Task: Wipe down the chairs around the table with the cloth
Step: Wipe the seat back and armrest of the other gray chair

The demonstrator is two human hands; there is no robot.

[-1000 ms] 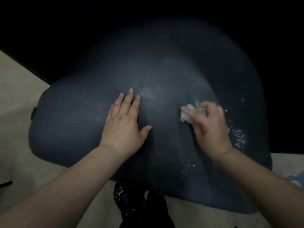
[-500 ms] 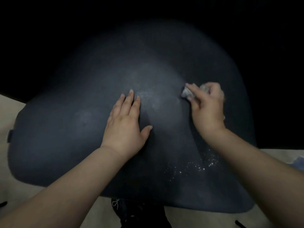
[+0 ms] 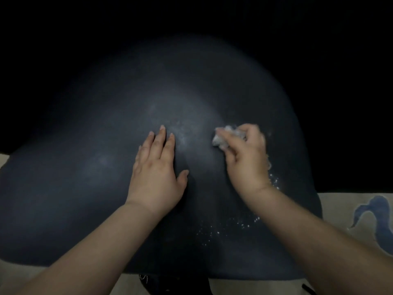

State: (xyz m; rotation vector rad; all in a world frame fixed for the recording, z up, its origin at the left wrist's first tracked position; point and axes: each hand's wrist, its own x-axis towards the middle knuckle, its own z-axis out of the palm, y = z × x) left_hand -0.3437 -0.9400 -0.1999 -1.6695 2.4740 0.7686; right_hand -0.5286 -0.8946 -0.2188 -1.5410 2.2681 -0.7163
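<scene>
A dark navy chair seat (image 3: 85, 188) fills most of the view, seen from above. My left hand (image 3: 157, 175) lies flat on its middle, fingers together and pointing away from me. My right hand (image 3: 246, 158) is closed around a small crumpled white cloth (image 3: 223, 138) and presses it onto the seat just right of centre. White specks (image 3: 240, 225) are scattered over the seat below and to the right of my right wrist. A pale smear shows above my left fingertips.
Beige floor shows at the lower left and right edges, with a blue pattern (image 3: 374, 213) on the floor at the right. Everything beyond the seat's far edge is black. A dark shoe (image 3: 153, 283) peeks out under the seat's near edge.
My right hand swept the cloth up the seat and has come back down and slightly left. My left hand stays flat in the same spot. The view has shifted a little.
</scene>
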